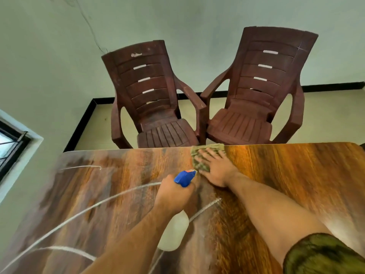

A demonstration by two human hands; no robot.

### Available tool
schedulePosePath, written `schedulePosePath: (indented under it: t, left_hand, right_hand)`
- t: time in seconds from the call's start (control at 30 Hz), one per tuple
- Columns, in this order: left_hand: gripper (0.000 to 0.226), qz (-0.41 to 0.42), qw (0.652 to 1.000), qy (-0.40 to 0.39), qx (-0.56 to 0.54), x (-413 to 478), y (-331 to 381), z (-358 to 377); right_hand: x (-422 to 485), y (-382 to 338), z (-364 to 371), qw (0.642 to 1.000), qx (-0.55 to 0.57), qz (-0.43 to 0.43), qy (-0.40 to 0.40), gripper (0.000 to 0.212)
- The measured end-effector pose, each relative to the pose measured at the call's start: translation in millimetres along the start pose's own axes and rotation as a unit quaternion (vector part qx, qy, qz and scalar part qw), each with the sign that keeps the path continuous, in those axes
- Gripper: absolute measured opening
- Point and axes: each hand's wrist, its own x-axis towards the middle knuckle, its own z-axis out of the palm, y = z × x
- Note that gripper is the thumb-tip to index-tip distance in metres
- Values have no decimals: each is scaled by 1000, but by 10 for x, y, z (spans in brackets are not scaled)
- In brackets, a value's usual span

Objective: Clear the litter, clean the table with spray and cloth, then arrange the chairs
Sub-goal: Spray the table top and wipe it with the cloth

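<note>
White, blue-headed spray bottle [178, 220] in left hand [173, 194].

Pale green walls [177, 20] meet a cream floor [325, 119] at black skirting [333, 86]; a barred window [11, 147] sits at the left.

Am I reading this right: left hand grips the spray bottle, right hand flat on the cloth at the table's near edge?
Not quite. The head view shows the right hand flat on the cloth at the table's far edge, by the chairs. The left hand does grip the spray bottle.
</note>
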Motion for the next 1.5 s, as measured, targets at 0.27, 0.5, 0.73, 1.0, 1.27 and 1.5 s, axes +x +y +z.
schedulePosePath:
  t: [0.27,0.5,0.73,1.0,1.27,1.5]
  left_hand:
    - [35,-38,999,-9,-4,-278,-532,-19]
    - [33,-38,996,-53,64,-964,-978,104]
    - [36,-30,985,-143,94,-1655,-1492,194]
    - [29,-1,973,-196,120,-2396,-1715,13]
    - [53,36,955,-233,180,-2801,-1909,-76]
    - [30,39,951,-254,171,-3276,-2042,-142]
  right_hand:
    - [-445,-520,353,998,-36,-56,17,65]
    - [-1331,-910,740,997,21,70,37,66]
    - [-2346,-1211,1126,977,61,195,56,67]
    - [-3528,-1868,1591,981,64,181,26,67]
    - [-4128,-2394,1942,956,82,278,48,69]
    - [-4830,-2658,2270,980,27,199,-3,71]
